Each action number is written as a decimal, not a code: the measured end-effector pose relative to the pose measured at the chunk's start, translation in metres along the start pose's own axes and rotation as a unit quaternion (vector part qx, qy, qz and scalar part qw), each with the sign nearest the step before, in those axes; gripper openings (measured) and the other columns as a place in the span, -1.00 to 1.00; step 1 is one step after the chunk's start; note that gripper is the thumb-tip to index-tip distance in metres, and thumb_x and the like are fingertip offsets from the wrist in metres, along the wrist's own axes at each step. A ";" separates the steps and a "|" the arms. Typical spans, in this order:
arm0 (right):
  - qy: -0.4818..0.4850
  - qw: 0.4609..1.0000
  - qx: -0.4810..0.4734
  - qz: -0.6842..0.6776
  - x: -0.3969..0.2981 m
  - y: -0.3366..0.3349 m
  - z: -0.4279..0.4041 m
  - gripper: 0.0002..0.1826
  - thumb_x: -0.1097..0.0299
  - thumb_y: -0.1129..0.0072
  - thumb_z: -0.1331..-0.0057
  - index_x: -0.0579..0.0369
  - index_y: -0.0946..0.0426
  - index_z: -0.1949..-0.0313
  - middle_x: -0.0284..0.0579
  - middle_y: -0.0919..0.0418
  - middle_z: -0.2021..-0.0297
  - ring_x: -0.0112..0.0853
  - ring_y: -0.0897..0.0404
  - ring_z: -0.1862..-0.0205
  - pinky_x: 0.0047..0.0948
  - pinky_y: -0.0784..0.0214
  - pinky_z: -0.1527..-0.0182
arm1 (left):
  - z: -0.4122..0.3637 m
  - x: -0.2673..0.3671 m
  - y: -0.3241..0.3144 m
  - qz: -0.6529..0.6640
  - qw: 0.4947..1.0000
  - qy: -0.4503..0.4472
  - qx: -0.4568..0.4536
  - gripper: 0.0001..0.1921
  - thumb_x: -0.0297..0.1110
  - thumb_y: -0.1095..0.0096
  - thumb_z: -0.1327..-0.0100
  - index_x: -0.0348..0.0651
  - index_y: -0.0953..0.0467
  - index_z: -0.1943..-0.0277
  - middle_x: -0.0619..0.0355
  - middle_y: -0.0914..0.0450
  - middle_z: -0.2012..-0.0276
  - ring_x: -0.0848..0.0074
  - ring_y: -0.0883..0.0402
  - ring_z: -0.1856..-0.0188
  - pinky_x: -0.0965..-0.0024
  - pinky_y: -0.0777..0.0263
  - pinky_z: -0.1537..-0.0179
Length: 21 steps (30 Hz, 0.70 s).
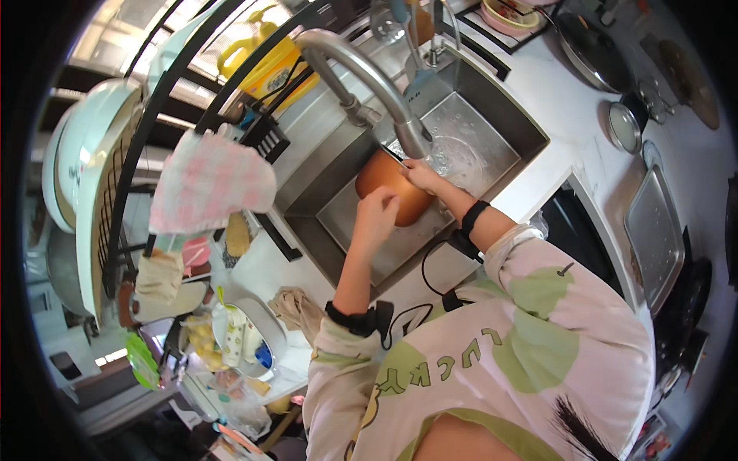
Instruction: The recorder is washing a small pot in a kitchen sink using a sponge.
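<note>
A copper-coloured metal pot [408, 206] is tilted in the stainless-steel sink [305, 230], beneath the end of the curved faucet [369, 63]. The fingers of my right hand [424, 176] grip the pot at its upper rim. My left hand [377, 213], its fingers curled, is at the pot's left outer side; its palm is hidden, and whether it holds something I cannot tell. The inside of the pot is out of sight. Water lies on the sink floor to the right of the pot.
A pink checked cloth [213, 181] hangs on the black rack at left, near a yellow jug [265, 63]. A beige rag [294, 311] lies on the counter by the sink. A frying pan [594, 55] and a metal tray [654, 236] are at right.
</note>
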State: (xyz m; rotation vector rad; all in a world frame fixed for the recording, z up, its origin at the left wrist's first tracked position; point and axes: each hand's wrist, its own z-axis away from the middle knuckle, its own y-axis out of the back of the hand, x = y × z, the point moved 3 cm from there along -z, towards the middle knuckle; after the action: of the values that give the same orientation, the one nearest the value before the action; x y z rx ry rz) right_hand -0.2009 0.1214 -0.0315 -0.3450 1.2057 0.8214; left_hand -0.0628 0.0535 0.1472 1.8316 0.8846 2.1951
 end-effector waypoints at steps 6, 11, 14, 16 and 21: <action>0.122 0.941 0.015 -0.314 -0.020 -0.014 0.014 -0.71 0.51 -0.02 -0.11 0.12 -0.42 0.12 -0.24 -0.51 0.24 -0.50 -0.43 0.17 -0.53 -0.27 0.12 | -0.085 -0.037 -0.060 0.055 0.996 0.074 -0.012 -0.91 -0.48 -0.08 -0.11 -0.29 -0.49 0.34 0.17 -0.51 0.51 0.61 -0.46 0.49 0.52 -0.36 0.42; 0.176 0.923 0.145 -0.310 -0.022 0.006 0.017 -0.67 0.40 -0.01 -0.17 0.06 -0.36 0.04 -0.27 -0.42 0.10 -0.49 -0.37 0.06 -0.50 -0.25 0.07 | -0.120 -0.040 -0.100 0.175 0.974 0.144 -0.015 -0.90 -0.48 -0.08 -0.12 -0.27 -0.45 0.49 0.21 -0.48 0.53 0.62 -0.44 0.47 0.52 -0.37 0.44; 0.092 0.930 0.093 -0.344 -0.007 -0.003 0.008 -0.67 0.34 0.04 -0.21 0.03 -0.29 0.01 -0.26 -0.34 0.06 -0.54 -0.29 0.02 -0.50 -0.18 0.02 | -0.130 -0.045 -0.106 0.078 0.985 0.145 -0.046 -0.82 -0.39 -0.09 -0.12 -0.25 -0.42 0.55 0.16 -0.47 0.60 0.54 -0.47 0.47 0.46 -0.39 0.45; 0.034 0.929 0.052 -0.364 0.011 -0.015 0.000 -0.66 0.30 0.08 -0.24 0.01 -0.24 -0.01 -0.26 -0.28 0.03 -0.57 -0.25 0.00 -0.51 -0.13 -0.01 | -0.131 -0.047 -0.110 0.100 0.978 0.174 -0.049 -0.81 -0.38 -0.10 -0.10 -0.26 -0.42 0.57 0.12 -0.48 0.63 0.45 -0.50 0.48 0.40 -0.40 0.44; 0.092 0.901 0.046 -0.422 0.056 -0.010 -0.049 -0.64 0.20 0.01 -0.20 0.08 -0.36 0.06 -0.25 -0.40 0.12 -0.51 -0.35 0.10 -0.48 -0.23 0.12 | -0.142 -0.024 -0.117 -0.180 0.981 -0.070 -0.001 -0.72 -0.25 -0.11 0.00 -0.29 -0.41 0.30 -0.08 -0.53 0.42 0.05 -0.49 0.33 0.11 -0.34 0.23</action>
State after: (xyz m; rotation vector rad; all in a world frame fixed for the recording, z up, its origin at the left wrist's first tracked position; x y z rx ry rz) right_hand -0.2211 0.1046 -0.1023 -0.8077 1.1082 -0.0279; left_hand -0.2188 0.0895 0.0540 1.6458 1.0834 1.8239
